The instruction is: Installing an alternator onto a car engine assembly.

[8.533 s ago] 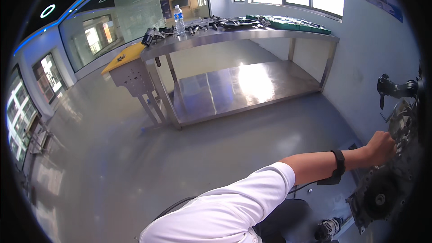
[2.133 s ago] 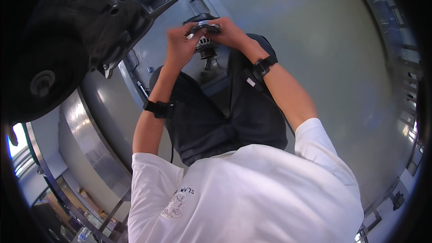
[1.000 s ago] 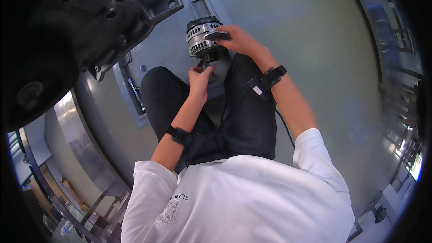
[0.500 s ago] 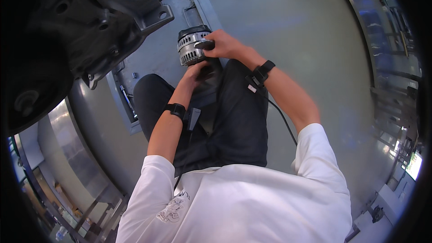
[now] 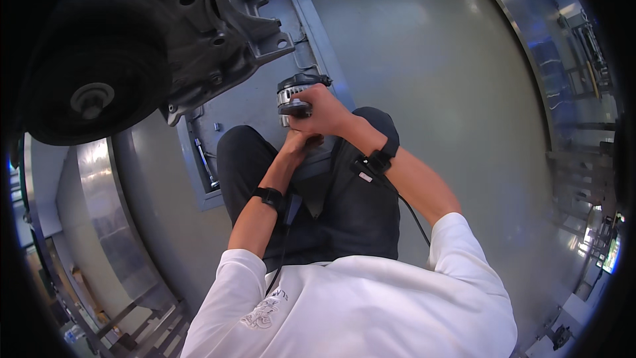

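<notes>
An alternator (image 5: 283, 97) with a silver slotted casing and a black end cover is held above the metal tray, just in front of my knees. My right hand (image 5: 324, 110) is closed over its right side, thumb resting by a dark rounded piece (image 5: 296, 109) on the side nearest me. Whether that piece belongs to the alternator or is a separate tool, I cannot tell. Beneath the alternator's lower end, my left hand (image 5: 300, 142) curls against it. Some of the left fingers are hidden below the right hand.
A large dark engine block (image 5: 218, 33) with a big round pulley (image 5: 99, 86) looms at upper left. Below it lies a framed metal tray (image 5: 232, 106) holding a ratchet wrench (image 5: 205, 162) and a small socket (image 5: 217, 126). A cable (image 5: 414, 215) hangs from my right wristband.
The view has shifted, so the engine block sits farther right and lower. Both hands have brought the alternator slightly closer to me, and my right hand now covers more of it.
</notes>
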The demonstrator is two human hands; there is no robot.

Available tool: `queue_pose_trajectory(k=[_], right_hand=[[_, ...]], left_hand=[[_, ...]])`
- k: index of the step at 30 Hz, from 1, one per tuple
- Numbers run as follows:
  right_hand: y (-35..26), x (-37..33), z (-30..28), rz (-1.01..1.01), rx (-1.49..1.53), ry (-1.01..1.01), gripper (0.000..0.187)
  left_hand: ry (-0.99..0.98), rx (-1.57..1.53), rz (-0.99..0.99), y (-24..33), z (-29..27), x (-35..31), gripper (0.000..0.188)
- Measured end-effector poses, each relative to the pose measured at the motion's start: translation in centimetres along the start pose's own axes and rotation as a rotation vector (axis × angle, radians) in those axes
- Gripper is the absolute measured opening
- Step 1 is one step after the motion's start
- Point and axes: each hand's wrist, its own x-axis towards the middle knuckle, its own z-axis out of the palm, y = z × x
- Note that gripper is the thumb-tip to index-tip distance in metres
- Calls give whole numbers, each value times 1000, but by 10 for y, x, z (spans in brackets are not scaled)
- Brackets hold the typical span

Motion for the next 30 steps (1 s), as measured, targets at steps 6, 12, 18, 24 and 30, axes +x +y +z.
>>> queue_pose_trajectory(k=[6, 12, 18, 24, 30], right_hand=[[-47, -29, -1, 69, 51, 129, 15], [-128, -47, -19, 94, 35, 143, 13], [-206, -75, -45, 120, 95, 282, 14], [-210, -106, -46, 142, 64, 302, 12], [-211, -127, -53, 260, -116, 455, 19]], left_hand=[[12, 46, 89, 5, 19, -57, 42], [-81, -12, -71, 12, 35, -115, 39], [-134, -6, -56, 34, 64, -180, 30], [-153, 22, -165, 20, 90, -207, 28], [-182, 39, -104, 9, 106, -207, 29]])
